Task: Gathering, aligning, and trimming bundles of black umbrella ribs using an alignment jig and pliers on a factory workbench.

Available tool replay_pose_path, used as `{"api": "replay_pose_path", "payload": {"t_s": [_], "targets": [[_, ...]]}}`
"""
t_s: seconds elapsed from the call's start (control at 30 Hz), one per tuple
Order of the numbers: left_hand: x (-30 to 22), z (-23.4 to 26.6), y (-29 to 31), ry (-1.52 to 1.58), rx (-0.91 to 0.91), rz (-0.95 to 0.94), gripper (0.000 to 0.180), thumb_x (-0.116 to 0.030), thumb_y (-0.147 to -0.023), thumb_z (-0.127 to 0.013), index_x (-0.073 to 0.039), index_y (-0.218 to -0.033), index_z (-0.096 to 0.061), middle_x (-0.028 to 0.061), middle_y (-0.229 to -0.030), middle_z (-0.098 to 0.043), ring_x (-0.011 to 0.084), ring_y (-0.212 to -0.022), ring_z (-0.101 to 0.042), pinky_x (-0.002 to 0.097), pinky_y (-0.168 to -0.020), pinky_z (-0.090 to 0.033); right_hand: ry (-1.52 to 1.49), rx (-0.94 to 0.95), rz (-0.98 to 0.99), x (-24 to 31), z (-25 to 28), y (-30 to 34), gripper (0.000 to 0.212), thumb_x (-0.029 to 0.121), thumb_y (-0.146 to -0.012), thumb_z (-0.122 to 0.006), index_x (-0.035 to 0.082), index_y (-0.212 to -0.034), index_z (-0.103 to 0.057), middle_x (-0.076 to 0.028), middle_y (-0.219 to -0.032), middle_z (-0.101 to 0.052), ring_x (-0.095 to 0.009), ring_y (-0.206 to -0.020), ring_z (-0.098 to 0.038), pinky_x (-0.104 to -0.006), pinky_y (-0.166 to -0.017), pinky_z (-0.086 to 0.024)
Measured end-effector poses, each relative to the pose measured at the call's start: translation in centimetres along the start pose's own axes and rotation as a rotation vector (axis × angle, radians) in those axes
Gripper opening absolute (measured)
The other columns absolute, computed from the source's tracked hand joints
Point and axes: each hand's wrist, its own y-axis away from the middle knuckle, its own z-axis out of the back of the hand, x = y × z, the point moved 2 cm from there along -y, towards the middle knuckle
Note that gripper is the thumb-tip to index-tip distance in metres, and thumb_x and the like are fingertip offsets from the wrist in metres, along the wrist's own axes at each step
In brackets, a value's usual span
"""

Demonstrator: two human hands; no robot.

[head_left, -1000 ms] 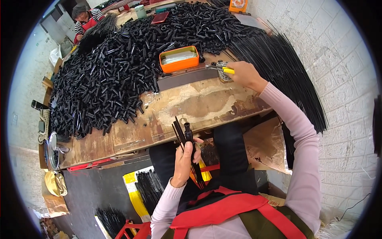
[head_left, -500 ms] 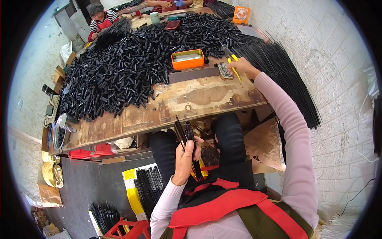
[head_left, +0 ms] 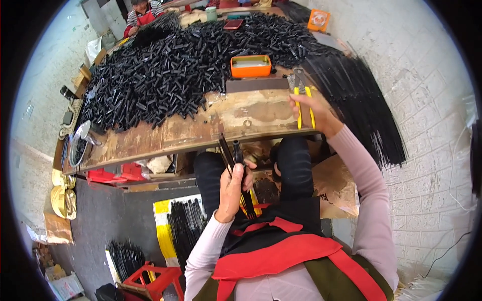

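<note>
Yellow-handled pliers (head_left: 300,83) are held in the right hand (head_left: 321,113), brought closer to the rough wood table's (head_left: 271,113) front edge than before. Thin sticks (head_left: 224,147) and a smooth tube (head_left: 237,150) are still gripped by the left hand (head_left: 231,189). Black tubes (head_left: 165,75) are heaped behind.

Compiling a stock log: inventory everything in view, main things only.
Worn wooden table: one, brown, centre.
Short cylindrical tubes: many, black, piled on table.
Long thin rods: many, black, table's right.
Open rectangular box: one, orange, table middle.
Metal pliers: one, yellow handles, right hand.
Cylindrical cup: one, pale green, far side.
Plastic stool: one, red, floor left.
Co-worker: at least one, striped sleeve, far left.
Left hand: one, pink sleeve, holding black tubular piece, sticks.
Right hand: one, pink sleeve, holding pliers.
</note>
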Motion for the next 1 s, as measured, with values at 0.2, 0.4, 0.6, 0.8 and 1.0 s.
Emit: {"api": "replay_pose_path", "payload": {"t_s": [0.2, 0.4, 0.6, 0.8, 1.0], "targets": [[0.4, -0.3, -1.3, -0.003, 0.045, -0.014, 0.049, -0.046, -0.106, -0.040, 0.000, -0.115, -0.054, -0.0018, -0.067, -0.041, 0.0073, -0.056, -0.036, 0.0231, -0.053, -0.031, 0.126, 0.209, 0.010, -4.7, -8.5, 6.4, 0.017, 0.019, -0.096, -0.063, 0.001, -0.094, -0.060, -0.006, -0.076, -0.059, -0.015, -0.062, -0.059, -0.0290, -0.058, -0.049], [0.3, -1.2, -1.2, -0.028, 0.098, 0.000, 0.081, -0.065, -0.100, -0.034, 0.004, -0.140, -0.041, -0.0025, -0.067, -0.041, 0.0062, -0.056, -0.036, 0.0223, -0.053, -0.029, 0.198, 0.188, 0.173, -7.9, -10.6, 8.7, 0.017, 0.015, -0.095, -0.065, -0.001, -0.098, -0.061, -0.005, -0.077, -0.062, -0.014, -0.069, -0.062, -0.0278, -0.069, -0.051], [0.1, -1.9, -0.8, -0.049, 0.154, 0.035, 0.099, -0.074, -0.094, -0.033, 0.012, -0.142, -0.036, -0.0015, -0.069, -0.047, 0.0058, -0.057, -0.036, 0.0222, -0.053, -0.029, 0.164, 0.141, 0.295, -8.9, -10.8, 10.0, 0.010, 0.007, -0.094, -0.065, -0.001, -0.099, -0.061, -0.005, -0.081, -0.062, -0.013, -0.079, -0.061, -0.0323, -0.091, -0.049], [0.1, -2.0, -0.6, -0.045, 0.156, 0.054, 0.098, -0.074, -0.094, -0.033, 0.012, -0.141, -0.037, -0.0017, -0.072, -0.048, 0.0048, -0.058, -0.036, 0.0217, -0.053, -0.029, 0.159, 0.159, 0.275, -8.4, -11.2, 10.5, 0.008, 0.006, -0.094, -0.065, -0.001, -0.098, -0.062, -0.006, -0.082, -0.062, -0.013, -0.082, -0.061, -0.0318, -0.090, -0.049], [0.0, -1.7, -0.5, -0.038, 0.146, 0.035, 0.095, -0.073, -0.095, -0.035, 0.011, -0.141, -0.039, -0.0004, -0.077, -0.051, 0.0048, -0.059, -0.037, 0.0216, -0.054, -0.030, 0.290, 0.142, 0.364, -8.8, -11.1, 10.0, 0.008, 0.006, -0.093, -0.066, 0.000, -0.097, -0.063, -0.004, -0.077, -0.061, -0.012, -0.080, -0.061, -0.0345, -0.097, -0.047]]}}
